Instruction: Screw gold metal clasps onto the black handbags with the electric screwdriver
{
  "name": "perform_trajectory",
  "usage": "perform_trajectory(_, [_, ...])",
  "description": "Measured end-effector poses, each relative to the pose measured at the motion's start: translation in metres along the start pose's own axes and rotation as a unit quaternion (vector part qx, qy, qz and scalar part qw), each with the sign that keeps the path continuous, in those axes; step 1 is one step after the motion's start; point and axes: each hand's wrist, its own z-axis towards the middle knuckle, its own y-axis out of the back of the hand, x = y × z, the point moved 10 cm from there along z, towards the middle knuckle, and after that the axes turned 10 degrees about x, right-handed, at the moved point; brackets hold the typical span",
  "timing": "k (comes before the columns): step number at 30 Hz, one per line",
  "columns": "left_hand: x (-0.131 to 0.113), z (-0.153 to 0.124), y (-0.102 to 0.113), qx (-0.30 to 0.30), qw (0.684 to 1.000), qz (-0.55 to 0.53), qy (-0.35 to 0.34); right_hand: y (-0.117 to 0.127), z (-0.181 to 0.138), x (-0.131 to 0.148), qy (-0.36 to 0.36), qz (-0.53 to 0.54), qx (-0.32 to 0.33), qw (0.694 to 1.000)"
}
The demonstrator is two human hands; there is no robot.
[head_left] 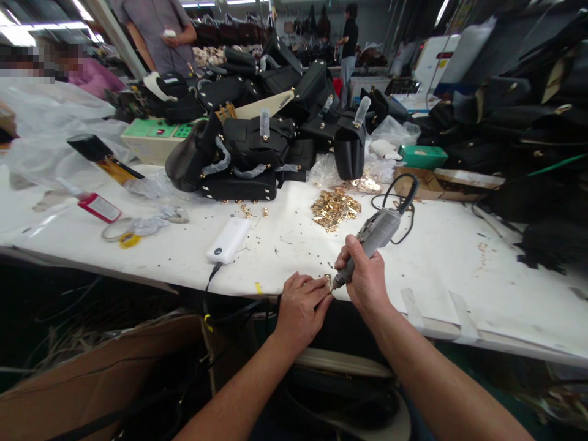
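Forearms reach table edge; right grip closed around power screwdriver; left grip holds gold fitting; tabletop stretches right.

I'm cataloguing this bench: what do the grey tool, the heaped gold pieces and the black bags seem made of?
Grey tool: probably metal or hard plastic; its dull sheen fits either.
Gold pieces: likely polished metal, judging by their bright glints.
Black bags: leather or imitation leather, smooth, with a soft sheen that leaves both open.
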Motion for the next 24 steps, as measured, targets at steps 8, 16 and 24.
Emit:
perform_trajectory(8, [-0.001,0.001,0.001,0.001,1.000,-0.002,0.000,0.000,-0.003,-0.004,-0.004,-0.007,-0.003,1.000])
perform_trajectory(16, [-0.001,0.000,-0.001,0.001,1.000,-0.004,0.004,0.002,-0.004,-0.003,0.004,0.003,-0.010,1.000])
perform_trajectory(24, [-0.001,0.001,0.001,-0.005,1.000,0.000,0.001,0.002,-0.005,0.007,0.017,0.018,-0.015,1.000])
